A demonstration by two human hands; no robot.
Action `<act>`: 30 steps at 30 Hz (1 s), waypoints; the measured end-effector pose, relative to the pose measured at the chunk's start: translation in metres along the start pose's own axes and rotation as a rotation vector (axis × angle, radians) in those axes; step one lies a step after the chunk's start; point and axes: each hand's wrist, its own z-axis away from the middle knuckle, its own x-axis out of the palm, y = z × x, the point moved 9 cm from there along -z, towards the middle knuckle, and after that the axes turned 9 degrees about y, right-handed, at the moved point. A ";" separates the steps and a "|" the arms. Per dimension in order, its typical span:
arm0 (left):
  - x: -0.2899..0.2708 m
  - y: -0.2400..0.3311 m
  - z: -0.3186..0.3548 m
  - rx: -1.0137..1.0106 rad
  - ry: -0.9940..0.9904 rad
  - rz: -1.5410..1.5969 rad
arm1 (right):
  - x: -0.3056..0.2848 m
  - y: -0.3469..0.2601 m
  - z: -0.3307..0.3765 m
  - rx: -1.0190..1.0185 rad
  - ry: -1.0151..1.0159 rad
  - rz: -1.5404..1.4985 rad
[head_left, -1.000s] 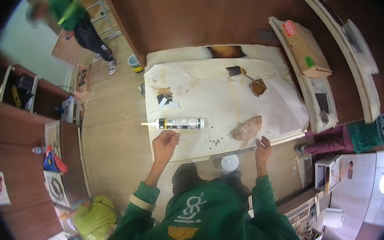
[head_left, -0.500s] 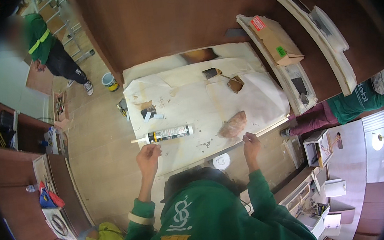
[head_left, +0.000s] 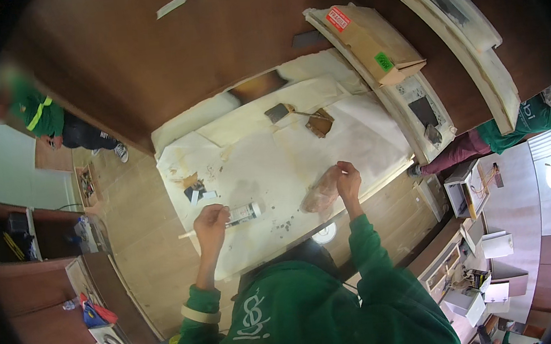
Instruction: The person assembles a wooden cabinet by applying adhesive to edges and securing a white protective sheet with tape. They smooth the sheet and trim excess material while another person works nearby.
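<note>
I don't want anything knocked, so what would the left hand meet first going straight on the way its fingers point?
Probably the sealant cartridge, lying on the pale sheet just ahead of the left hand in this view. The hand hides part of it, so any gap in depth is unclear.

left arm (head_left: pixel 202 303) extended toward far side, left hand (head_left: pixel 210 223) at left, fingers curled in, right arm (head_left: pixel 376 255) angled far and slightly left, right hand (head_left: pixel 348 180) a bit farther out, fingers bent, hands well apart
</note>
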 end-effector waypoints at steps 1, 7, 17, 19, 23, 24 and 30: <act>0.016 -0.005 -0.006 0.003 -0.030 -0.001 | 0.004 0.002 -0.013 -0.008 0.015 0.008; 0.128 -0.014 -0.078 0.175 -0.117 -0.351 | 0.049 0.028 -0.093 0.022 -0.011 -0.146; 0.303 0.027 -0.208 0.530 -0.128 -0.698 | 0.109 0.031 -0.160 0.011 -0.092 -0.106; 0.314 0.022 -0.219 0.592 -0.090 -0.850 | 0.114 0.010 -0.151 -0.099 -0.142 0.205; 0.330 0.002 -0.237 0.517 -0.247 -0.900 | 0.116 0.006 -0.148 -0.201 -0.171 0.108; 0.328 0.003 -0.234 0.571 -0.197 -0.869 | 0.118 0.017 -0.147 -0.135 -0.206 0.100; 0.277 -0.016 -0.174 0.479 -0.347 -0.670 | 0.089 0.048 -0.135 0.089 -0.236 -0.108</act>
